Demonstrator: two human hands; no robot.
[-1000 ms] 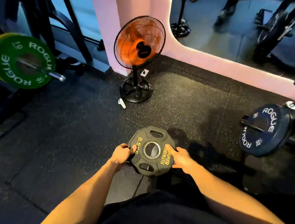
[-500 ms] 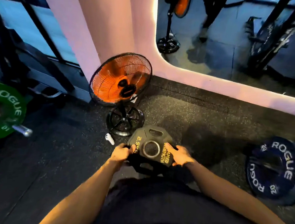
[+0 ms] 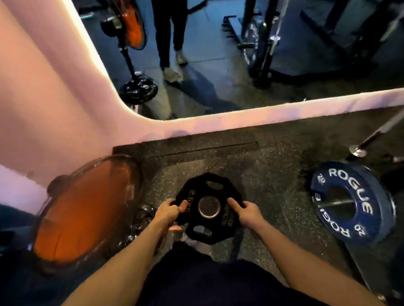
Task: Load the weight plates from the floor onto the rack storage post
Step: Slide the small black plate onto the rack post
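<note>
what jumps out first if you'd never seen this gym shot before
The small black weight plate at centre, held off the floor by both hands, left hand and right hand gripping opposite edges. At lower left glows the orange fan, blurred and close. To the right, a blue Rogue plate sits on a bar, near the floor mirror.

1. A small black weight plate [image 3: 209, 208] is held off the floor, its face toward the camera, with a round metal-ringed centre hole, grip slots near the rim and blurred lettering.
2. A larger blue weight plate [image 3: 353, 202] marked "ROGUE" sits upright on a metal post [image 3: 336, 202] to the right.
</note>
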